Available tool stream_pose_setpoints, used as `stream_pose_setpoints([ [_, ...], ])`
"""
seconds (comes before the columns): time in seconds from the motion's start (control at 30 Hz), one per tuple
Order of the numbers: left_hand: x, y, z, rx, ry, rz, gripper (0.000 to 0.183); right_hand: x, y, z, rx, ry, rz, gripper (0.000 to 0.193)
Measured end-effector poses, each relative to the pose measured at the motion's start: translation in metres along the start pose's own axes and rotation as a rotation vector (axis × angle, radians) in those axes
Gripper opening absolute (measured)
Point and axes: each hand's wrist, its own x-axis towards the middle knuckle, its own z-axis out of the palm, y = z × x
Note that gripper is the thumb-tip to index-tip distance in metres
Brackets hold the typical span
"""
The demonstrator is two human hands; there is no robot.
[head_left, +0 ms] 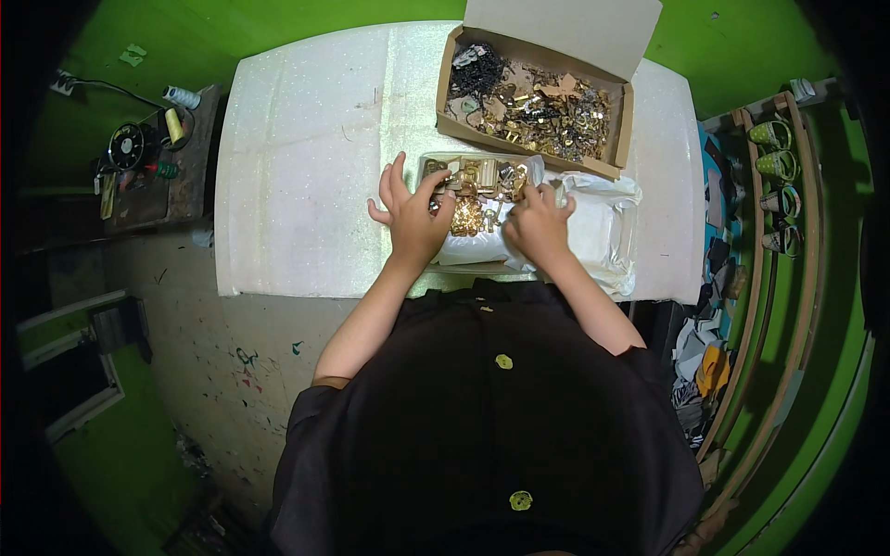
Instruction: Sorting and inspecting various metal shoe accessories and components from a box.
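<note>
A small shallow box (482, 270) lies near the table's front edge, holding sorted gold-coloured metal pieces (466, 217) in its far part and a white wrapping (471, 248) in its near part. My left hand (414, 221) is over its left side, fingers spread, with the thumb and index finger reaching in among the pieces but apart. On the opposite side, my right hand (541, 227) has its fingers curled down toward the small gold and silver pieces. Whatever its fingertips pinch is too small to make out.
Behind the small box stands an open cardboard box (528, 150) full of mixed metal bits and black strands. A tray lined with white paper (598, 227) lies to the right. Thread spools (174, 125) are on a side table at far left; sandals (777, 165) hang on a right-hand rack.
</note>
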Motion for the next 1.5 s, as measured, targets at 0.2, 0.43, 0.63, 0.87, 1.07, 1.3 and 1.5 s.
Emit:
stream_pose_setpoints([
  [0.2,-0.004,0.002,0.001,-0.018,-0.004,0.008,0.028,0.006,-0.009,0.039,-0.015,0.100,-0.016,0.020],
  [0.43,-0.010,-0.011,-0.001,-0.031,0.012,-0.022,0.028,0.000,-0.018,0.023,-0.051,-0.004,-0.123,0.009],
  [0.63,-0.006,-0.006,-0.004,-0.065,0.054,0.009,0.028,-0.010,-0.019,0.014,0.015,-0.013,-0.131,0.009],
  [0.87,0.001,-0.005,0.004,-0.063,0.012,0.002,0.028,-0.006,-0.022,0.013,0.029,-0.095,-0.139,0.016],
  [1.07,0.023,0.003,0.007,-0.041,-0.034,0.047,0.032,0.014,-0.017,-0.024,0.154,0.017,-0.023,0.020],
  [1.3,0.069,0.013,0.020,0.103,-0.132,0.189,0.041,0.085,0.043,-0.059,0.206,0.294,0.186,0.015],
  [1.5,0.076,0.008,0.036,0.277,-0.196,0.270,0.043,0.130,0.051,-0.033,0.083,-0.080,0.069,0.026],
])
